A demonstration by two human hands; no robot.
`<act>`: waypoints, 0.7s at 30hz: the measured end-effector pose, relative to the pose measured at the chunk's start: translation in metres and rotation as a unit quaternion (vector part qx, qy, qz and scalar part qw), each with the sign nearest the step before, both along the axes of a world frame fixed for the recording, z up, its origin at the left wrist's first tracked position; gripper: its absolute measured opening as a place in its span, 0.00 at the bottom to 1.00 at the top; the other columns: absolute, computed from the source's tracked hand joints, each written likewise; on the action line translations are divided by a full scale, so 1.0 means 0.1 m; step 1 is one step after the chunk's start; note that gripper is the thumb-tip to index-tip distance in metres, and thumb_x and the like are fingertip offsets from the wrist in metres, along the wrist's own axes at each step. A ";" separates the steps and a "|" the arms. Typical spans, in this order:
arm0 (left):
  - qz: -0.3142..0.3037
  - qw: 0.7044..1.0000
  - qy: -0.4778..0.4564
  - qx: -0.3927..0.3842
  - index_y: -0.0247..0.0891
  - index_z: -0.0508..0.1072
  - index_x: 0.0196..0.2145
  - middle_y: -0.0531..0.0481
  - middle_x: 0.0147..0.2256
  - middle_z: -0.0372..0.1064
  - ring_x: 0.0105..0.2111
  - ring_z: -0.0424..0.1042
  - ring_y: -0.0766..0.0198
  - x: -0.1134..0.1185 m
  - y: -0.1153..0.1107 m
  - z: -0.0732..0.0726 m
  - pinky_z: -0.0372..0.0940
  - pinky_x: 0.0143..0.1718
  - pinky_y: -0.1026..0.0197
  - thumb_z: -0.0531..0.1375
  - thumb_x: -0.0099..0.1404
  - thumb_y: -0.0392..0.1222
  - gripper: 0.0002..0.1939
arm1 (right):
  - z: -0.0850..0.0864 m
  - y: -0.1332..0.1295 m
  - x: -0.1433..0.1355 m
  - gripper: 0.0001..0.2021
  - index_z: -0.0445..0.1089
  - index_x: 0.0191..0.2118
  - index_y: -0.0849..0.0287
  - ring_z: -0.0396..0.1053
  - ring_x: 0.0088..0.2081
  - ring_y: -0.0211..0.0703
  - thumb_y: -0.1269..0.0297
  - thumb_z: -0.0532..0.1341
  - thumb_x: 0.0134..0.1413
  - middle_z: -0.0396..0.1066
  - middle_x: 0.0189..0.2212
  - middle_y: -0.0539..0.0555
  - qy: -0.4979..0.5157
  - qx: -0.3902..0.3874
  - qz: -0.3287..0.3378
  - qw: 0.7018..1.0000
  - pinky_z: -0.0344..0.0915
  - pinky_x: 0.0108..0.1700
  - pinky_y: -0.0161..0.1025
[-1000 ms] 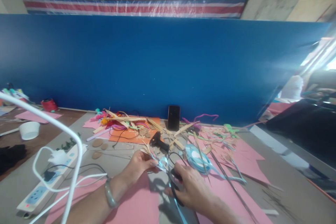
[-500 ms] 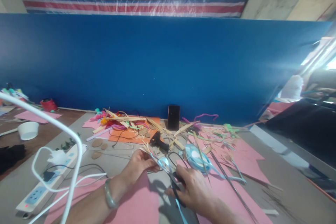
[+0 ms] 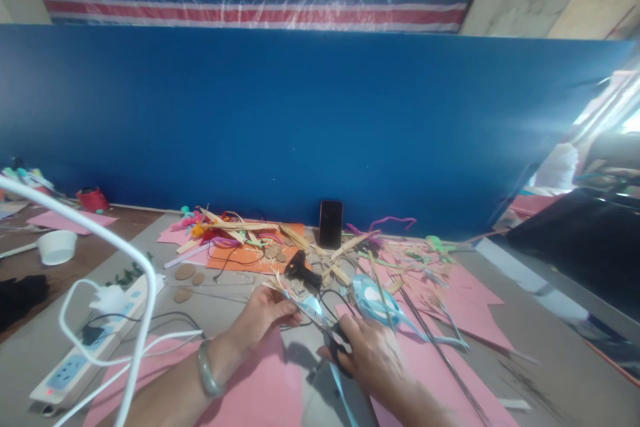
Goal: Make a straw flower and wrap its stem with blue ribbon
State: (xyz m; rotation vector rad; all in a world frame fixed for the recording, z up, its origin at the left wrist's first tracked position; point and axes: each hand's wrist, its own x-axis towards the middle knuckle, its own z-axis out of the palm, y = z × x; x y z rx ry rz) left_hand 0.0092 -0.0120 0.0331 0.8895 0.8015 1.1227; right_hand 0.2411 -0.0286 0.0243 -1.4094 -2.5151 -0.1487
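Note:
My left hand [image 3: 267, 312] is closed, pinching a small bundle of pale dried strips [image 3: 276, 282] with light blue ribbon on it. A bracelet circles that wrist. In my right hand [image 3: 373, 350] are black-handled scissors [image 3: 330, 340], fingers through the loops. Their blades point up and left, toward the ribbon beside my left fingertips. A tail of light blue ribbon [image 3: 343, 395] hangs below the scissors. Just beyond my right hand lies a roll of blue ribbon [image 3: 373, 300]. A black glue-gun-like tool [image 3: 303, 271] rests past my fingers; its exact kind is partly unclear.
A phone [image 3: 331, 225] leans upright at the blue panel [image 3: 320, 120]. On the left are a power strip [image 3: 75, 363] with white cables and a white cup [image 3: 57, 248]. Pink sheets [image 3: 260, 387], dried strips and long thin stems spread over the table.
The scissors have tilted, their blades now lying flatter and looking closer together near the ribbon. My right hand has shifted slightly; my left hand keeps its pinch in nearly the same place.

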 end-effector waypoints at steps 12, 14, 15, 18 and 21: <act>-0.017 0.999 -0.003 0.036 0.31 0.75 0.28 0.45 0.26 0.75 0.25 0.72 0.62 0.00 -0.01 -0.01 0.67 0.30 0.61 0.71 0.49 0.42 0.13 | 0.29 -0.13 -0.12 0.20 0.64 0.34 0.59 0.68 0.34 0.51 0.45 0.63 0.50 0.71 0.31 0.56 0.041 -0.082 -0.002 0.996 0.56 0.33 0.39; -0.017 0.999 0.006 0.040 0.31 0.75 0.27 0.45 0.24 0.74 0.25 0.72 0.62 -0.01 -0.01 -0.01 0.66 0.29 0.62 0.71 0.50 0.42 0.12 | 0.33 -0.15 -0.12 0.21 0.65 0.34 0.59 0.68 0.33 0.50 0.44 0.63 0.50 0.71 0.30 0.55 0.037 -0.088 -0.004 0.995 0.55 0.32 0.38; -0.016 0.999 0.010 0.039 0.31 0.75 0.27 0.45 0.24 0.74 0.25 0.72 0.62 -0.01 -0.01 -0.01 0.66 0.29 0.62 0.71 0.50 0.42 0.12 | 0.34 -0.15 -0.12 0.21 0.65 0.34 0.58 0.68 0.32 0.50 0.43 0.63 0.50 0.70 0.29 0.55 0.033 -0.090 -0.005 0.995 0.54 0.31 0.38; -0.016 0.999 0.019 0.035 0.31 0.76 0.26 0.45 0.23 0.75 0.25 0.73 0.63 -0.01 -0.01 0.01 0.66 0.29 0.63 0.70 0.50 0.41 0.10 | 0.35 -0.15 -0.11 0.22 0.64 0.31 0.58 0.67 0.29 0.47 0.40 0.62 0.49 0.70 0.27 0.54 0.022 -0.097 -0.012 0.995 0.51 0.28 0.37; -0.024 0.999 0.032 0.032 0.30 0.77 0.23 0.45 0.22 0.75 0.23 0.72 0.63 -0.01 -0.01 0.00 0.67 0.29 0.63 0.70 0.50 0.41 0.11 | 0.31 -0.13 -0.09 0.23 0.64 0.30 0.57 0.66 0.26 0.44 0.40 0.62 0.50 0.69 0.23 0.52 0.028 -0.112 -0.012 0.993 0.47 0.26 0.36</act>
